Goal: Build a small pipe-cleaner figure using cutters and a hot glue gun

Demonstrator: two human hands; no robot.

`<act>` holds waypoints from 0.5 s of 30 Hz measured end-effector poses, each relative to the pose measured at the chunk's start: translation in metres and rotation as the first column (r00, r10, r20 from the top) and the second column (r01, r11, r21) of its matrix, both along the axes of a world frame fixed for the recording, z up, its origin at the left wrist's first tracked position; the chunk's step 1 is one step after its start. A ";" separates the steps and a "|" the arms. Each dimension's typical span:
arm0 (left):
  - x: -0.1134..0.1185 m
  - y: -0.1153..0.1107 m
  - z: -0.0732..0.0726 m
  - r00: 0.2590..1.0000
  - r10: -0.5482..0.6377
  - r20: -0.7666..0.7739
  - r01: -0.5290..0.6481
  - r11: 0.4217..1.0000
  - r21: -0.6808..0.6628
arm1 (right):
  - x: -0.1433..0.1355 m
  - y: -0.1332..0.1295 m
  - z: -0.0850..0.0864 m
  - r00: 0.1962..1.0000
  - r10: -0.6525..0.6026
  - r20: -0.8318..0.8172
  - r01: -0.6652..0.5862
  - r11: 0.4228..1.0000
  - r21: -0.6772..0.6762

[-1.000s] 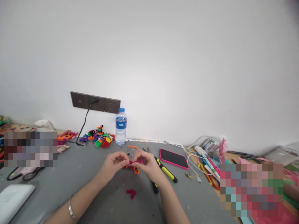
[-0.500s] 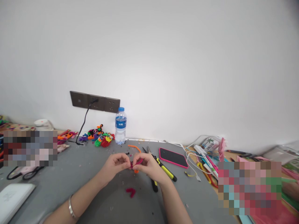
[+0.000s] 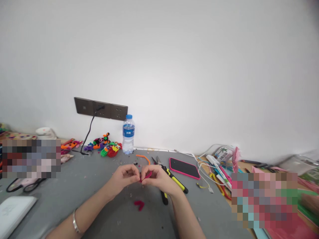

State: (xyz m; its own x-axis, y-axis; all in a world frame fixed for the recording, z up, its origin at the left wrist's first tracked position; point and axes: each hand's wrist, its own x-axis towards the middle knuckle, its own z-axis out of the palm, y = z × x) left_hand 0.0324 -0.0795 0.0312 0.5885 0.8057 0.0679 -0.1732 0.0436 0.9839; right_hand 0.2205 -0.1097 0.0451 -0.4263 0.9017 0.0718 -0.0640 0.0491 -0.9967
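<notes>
My left hand [image 3: 126,178] and my right hand [image 3: 155,177] meet over the middle of the grey mat, fingertips nearly touching. Both are closed in a pinch on a dark pink pipe cleaner [image 3: 149,175], which curves up beside the right fingers; the rest of it is hidden by the fingers. Below the hands lies a bent, dark pink pipe cleaner piece [image 3: 140,204]. An orange pipe cleaner [image 3: 143,156] lies just beyond the hands, its near end hidden. Pliers [image 3: 174,179] with yellow and black handles rest beside and partly behind my right hand.
A water bottle [image 3: 128,136] stands near the wall, by colourful pipe-cleaner figures [image 3: 111,147]. To the right lie a pink-cased phone [image 3: 184,168] and a white cable [image 3: 210,177]. A white box [image 3: 16,214] sits at the left. Another person's hand [image 3: 309,202] shows at far right.
Both hands stay pinched together, with small finger shifts. An orange bit seen below the right fingers before is now out of sight. The hand at far right has moved slightly.
</notes>
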 end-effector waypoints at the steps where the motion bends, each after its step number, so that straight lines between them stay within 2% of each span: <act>1: 0.000 0.000 0.001 1.000 0.014 -0.017 -0.014 1.000 0.008 | 0.000 0.000 0.000 1.000 -0.010 -0.001 0.010 1.000 -0.004; 5: -0.001 0.002 0.002 0.995 0.083 -0.056 -0.080 0.995 0.057 | -0.001 0.001 0.000 0.999 -0.029 -0.037 0.028 0.999 -0.046; 8: -0.001 0.003 0.001 0.990 0.129 -0.061 -0.124 0.990 0.073 | -0.002 0.002 -0.001 0.997 -0.059 -0.039 0.058 0.998 -0.028; 15: 0.000 0.008 -0.008 0.994 0.092 0.063 -0.091 0.995 -0.029 | -0.002 0.004 -0.002 0.984 -0.177 -0.001 0.177 0.980 0.096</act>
State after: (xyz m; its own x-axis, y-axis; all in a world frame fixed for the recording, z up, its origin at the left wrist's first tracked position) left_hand 0.0320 -0.0712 0.0235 0.5074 0.8579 0.0813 -0.2404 0.0503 0.9694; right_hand 0.2180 -0.1053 0.0434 -0.2613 0.9522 0.1581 -0.0383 0.1534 -0.9874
